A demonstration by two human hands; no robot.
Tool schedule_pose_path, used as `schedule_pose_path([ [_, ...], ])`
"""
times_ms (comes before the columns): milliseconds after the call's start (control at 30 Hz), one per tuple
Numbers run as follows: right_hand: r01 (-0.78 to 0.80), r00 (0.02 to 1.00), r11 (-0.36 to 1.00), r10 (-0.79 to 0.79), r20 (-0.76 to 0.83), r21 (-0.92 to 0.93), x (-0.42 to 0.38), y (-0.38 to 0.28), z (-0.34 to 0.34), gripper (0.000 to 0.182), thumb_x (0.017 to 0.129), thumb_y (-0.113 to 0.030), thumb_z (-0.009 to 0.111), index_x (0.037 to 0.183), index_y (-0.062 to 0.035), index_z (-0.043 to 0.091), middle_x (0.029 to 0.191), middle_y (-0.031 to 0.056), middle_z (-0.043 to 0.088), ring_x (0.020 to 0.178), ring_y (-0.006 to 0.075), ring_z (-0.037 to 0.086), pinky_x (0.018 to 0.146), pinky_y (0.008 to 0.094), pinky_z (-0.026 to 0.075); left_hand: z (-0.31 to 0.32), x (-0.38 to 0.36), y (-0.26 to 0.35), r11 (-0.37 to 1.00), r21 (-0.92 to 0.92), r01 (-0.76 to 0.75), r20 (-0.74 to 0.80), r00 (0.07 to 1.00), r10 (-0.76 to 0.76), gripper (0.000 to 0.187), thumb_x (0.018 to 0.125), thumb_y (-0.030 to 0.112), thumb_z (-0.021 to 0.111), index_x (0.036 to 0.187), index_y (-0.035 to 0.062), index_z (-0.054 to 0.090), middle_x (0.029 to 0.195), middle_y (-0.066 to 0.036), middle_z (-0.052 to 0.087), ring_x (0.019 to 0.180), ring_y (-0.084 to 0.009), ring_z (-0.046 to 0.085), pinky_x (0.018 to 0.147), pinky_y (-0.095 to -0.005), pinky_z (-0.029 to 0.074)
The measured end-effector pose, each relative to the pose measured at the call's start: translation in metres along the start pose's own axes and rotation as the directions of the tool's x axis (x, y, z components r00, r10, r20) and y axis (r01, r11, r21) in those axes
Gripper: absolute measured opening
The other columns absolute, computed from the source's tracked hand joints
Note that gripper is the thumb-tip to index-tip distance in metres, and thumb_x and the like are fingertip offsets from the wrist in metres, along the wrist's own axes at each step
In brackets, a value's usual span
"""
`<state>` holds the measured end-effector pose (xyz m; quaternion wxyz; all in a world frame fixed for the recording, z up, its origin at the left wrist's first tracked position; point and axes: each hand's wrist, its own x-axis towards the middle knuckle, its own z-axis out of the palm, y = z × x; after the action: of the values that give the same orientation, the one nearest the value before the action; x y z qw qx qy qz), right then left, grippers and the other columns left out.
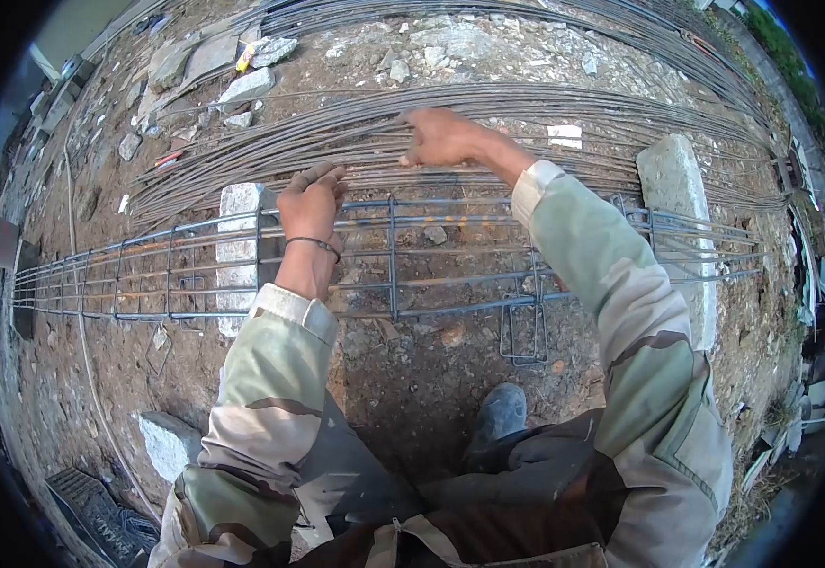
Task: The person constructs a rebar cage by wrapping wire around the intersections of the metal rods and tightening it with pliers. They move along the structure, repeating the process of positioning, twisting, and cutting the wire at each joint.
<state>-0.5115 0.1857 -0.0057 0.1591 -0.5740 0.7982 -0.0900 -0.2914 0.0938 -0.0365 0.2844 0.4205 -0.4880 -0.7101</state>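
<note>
My left hand [310,206], with a dark band on the wrist, is over the far side of a long rebar cage [393,256]. Its fingers are curled together, and what they hold, if anything, is hidden. Farther out to the right, my right hand [443,137] reaches over a bundle of loose steel rods [270,142]. A gap shows between its thumb and forefinger, and I see nothing held there. The cage lies across in front of me, with long bars running through square stirrups.
Two concrete blocks, a left one [238,249] and a right one [675,175], support the cage. Loose stirrups [523,331] hang by its near side. More rods [564,14] lie at the back. A pale block [168,443] and rubble are on the dirt.
</note>
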Motion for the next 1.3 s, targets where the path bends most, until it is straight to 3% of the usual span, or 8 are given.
schedule_pose_path([
  [133, -0.232, 0.882, 0.962, 0.271, -0.385, 0.143, -0.123, 0.055, -0.091, 0.050, 0.092, -0.021, 0.074, 0.132, 0.0054, 0.059, 0.079, 0.0103, 0.070, 0.073, 0.0167, 0.068, 0.067, 0.0326, 0.052, 0.001, -0.018, 0.004, 0.997, -0.077, 0.006, 0.088, 0.996, 0.001, 0.031, 0.098, 0.003, 0.056, 0.128, -0.0016, 0.062, 0.112, -0.010, 0.075, 0.089, -0.0144, 0.070, 0.075, -0.0250, 0.054],
  [267, -0.655, 0.732, 0.755, 0.626, -0.269, -0.024, -0.261, 0.126, -0.072, 0.042, 0.089, -0.037, 0.076, 0.089, 0.0045, 0.071, 0.074, 0.0215, 0.070, 0.075, 0.0366, 0.071, 0.072, 0.0462, 0.053, 0.005, -0.053, 0.018, 0.992, -0.086, 0.090, 0.186, 0.980, -0.073, 0.031, 0.100, 0.004, 0.053, 0.129, -0.0021, 0.062, 0.115, -0.010, 0.074, 0.098, -0.0159, 0.069, 0.086, -0.0275, 0.053],
  [433, -0.695, 0.719, 0.703, 0.679, -0.147, -0.152, -0.347, 0.148, 0.018, 0.071, 0.088, -0.056, 0.075, 0.108, 0.0112, 0.062, 0.080, 0.0318, 0.067, 0.082, 0.0458, 0.070, 0.073, 0.0513, 0.053, 0.016, -0.090, 0.016, 0.991, 0.065, 0.121, 0.420, 0.897, -0.137, 0.029, 0.102, 0.008, 0.055, 0.129, -0.0016, 0.063, 0.115, -0.009, 0.073, 0.100, -0.0163, 0.068, 0.091, -0.0307, 0.054],
  [600, -0.735, 0.634, 0.643, 0.764, -0.118, 0.213, -0.351, 0.146, 0.037, 0.100, 0.085, -0.052, 0.079, 0.139, 0.0195, 0.033, 0.093, 0.0351, 0.067, 0.089, 0.0485, 0.070, 0.076, 0.0521, 0.054, 0.020, -0.134, 0.010, 0.909, 0.219, 0.356, 0.546, 0.727, -0.416, 0.025, 0.103, 0.007, 0.056, 0.125, -0.0003, 0.066, 0.113, -0.009, 0.073, 0.100, -0.0156, 0.069, 0.091, -0.0315, 0.055],
  [733, -0.668, 0.730, 0.723, 0.590, -0.344, -0.178, -0.354, 0.137, 0.069, 0.095, 0.087, -0.038, 0.081, 0.147, 0.0145, 0.030, 0.112, 0.0358, 0.062, 0.107, 0.0498, 0.062, 0.096, 0.0555, 0.046, 0.032, -0.157, -0.009, 0.839, 0.301, 0.453, 0.477, 0.690, -0.544, 0.023, 0.104, 0.007, 0.057, 0.123, 0.0000, 0.067, 0.111, -0.009, 0.073, 0.101, -0.0156, 0.069, 0.091, -0.0312, 0.056],
  [900, -0.846, 0.506, 0.530, 0.832, -0.228, 0.059, -0.333, 0.111, 0.059, 0.066, 0.092, -0.013, 0.062, 0.148, 0.0083, 0.035, 0.124, 0.0354, 0.056, 0.108, 0.0504, 0.057, 0.095, 0.0569, 0.047, 0.047, -0.189, -0.031, 0.804, 0.416, 0.425, 0.410, 0.702, -0.583, 0.021, 0.103, 0.007, 0.058, 0.120, -0.0003, 0.068, 0.109, -0.009, 0.073, 0.102, -0.0160, 0.068, 0.090, -0.0309, 0.056],
  [1200, -0.721, 0.693, 0.690, 0.719, -0.051, -0.071, -0.337, 0.140, -0.038, 0.039, 0.087, -0.009, 0.062, 0.124, 0.0050, 0.058, 0.108, 0.0303, 0.067, 0.092, 0.0481, 0.068, 0.079, 0.0542, 0.055, 0.038, -0.300, 0.064, 0.637, 0.540, 0.551, 0.004, 0.755, -0.656, 0.025, 0.104, 0.011, 0.060, 0.123, -0.0043, 0.064, 0.111, -0.011, 0.072, 0.101, -0.0167, 0.069, 0.092, -0.0313, 0.057],
  [1300, -0.567, 0.814, 0.817, 0.576, -0.079, 0.105, -0.321, 0.137, -0.077, 0.028, 0.085, -0.004, 0.065, 0.112, 0.0055, 0.067, 0.109, 0.0265, 0.066, 0.090, 0.0467, 0.067, 0.077, 0.0518, 0.054, 0.063, -0.277, 0.117, 0.770, 0.088, 0.632, 0.200, 0.746, -0.635, 0.025, 0.104, 0.009, 0.059, 0.124, -0.0046, 0.065, 0.108, -0.011, 0.073, 0.101, -0.0166, 0.070, 0.095, -0.0317, 0.057],
])
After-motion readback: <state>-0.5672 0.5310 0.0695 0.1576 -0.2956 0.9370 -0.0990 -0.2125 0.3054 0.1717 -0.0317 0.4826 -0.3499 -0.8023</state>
